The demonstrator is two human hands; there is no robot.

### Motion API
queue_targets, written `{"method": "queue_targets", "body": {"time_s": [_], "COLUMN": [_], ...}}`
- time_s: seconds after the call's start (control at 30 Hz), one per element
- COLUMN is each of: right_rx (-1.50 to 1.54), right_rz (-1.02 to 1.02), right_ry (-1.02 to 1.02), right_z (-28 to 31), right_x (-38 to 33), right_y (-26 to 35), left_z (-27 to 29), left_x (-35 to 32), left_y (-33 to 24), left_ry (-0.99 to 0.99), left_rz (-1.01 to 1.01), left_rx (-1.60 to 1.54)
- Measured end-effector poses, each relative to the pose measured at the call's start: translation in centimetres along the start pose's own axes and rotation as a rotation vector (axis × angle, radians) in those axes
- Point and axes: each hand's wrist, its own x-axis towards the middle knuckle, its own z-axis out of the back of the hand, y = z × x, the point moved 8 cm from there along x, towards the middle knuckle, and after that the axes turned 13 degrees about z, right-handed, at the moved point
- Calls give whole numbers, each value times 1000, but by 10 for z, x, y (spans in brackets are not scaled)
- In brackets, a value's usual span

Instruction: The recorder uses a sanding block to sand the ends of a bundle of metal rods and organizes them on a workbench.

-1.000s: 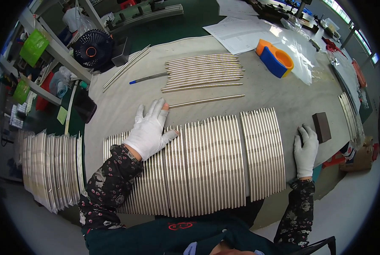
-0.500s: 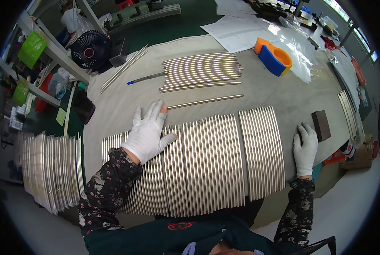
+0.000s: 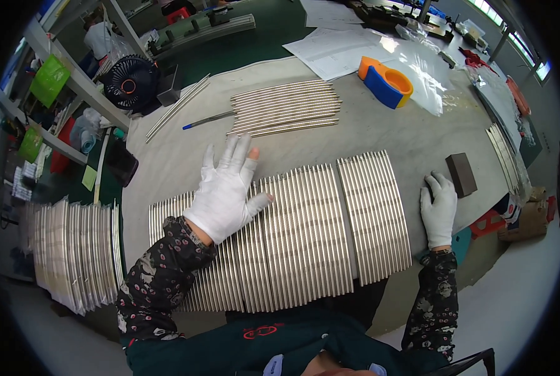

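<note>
My left hand [image 3: 225, 194], in a white glove with a bare fingertip showing, is spread open over the upper edge of a wide row of slim silvery metal rods [image 3: 305, 232]. Whether the palm presses on the rods I cannot tell. A separate block of the same rods [image 3: 375, 216] lies just right of that row, with a narrow gap between. My gloved right hand [image 3: 439, 210] rests on the table by a dark brown rectangular block [image 3: 461, 175]. Its fingers are loosely bent and apart, with nothing visible in them.
Beyond my left hand lies a smaller stack of rods [image 3: 286, 106], a blue-tipped pen [image 3: 208, 120] beside it. Further off are a few loose rods [image 3: 176, 109], a black fan [image 3: 129, 84], an orange and blue tape dispenser [image 3: 386, 84] and papers [image 3: 330, 53]. Wrapped rods [image 3: 76, 250] stand left.
A single rod that lay crosswise beyond the row, by my left fingertips, no longer shows there. My left hand has shifted slightly right and nearer. The whole view has shifted a little.
</note>
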Motion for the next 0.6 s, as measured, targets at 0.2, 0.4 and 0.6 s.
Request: {"method": "queue_targets", "body": {"time_s": [0.2, 0.4, 0.6], "right_rx": [2, 0, 4], "right_rz": [9, 25, 20], "right_ry": [-19, -31, -49], "right_z": [4, 6, 6], "right_x": [2, 4, 4], "right_y": [3, 4, 3], "left_z": [1, -11, -22], "left_x": [-64, -88, -85], "left_y": [-98, -158, -188], "left_ry": [305, 397, 337], "left_rz": [-365, -557, -638], "left_rx": [-153, -304, -325]}}
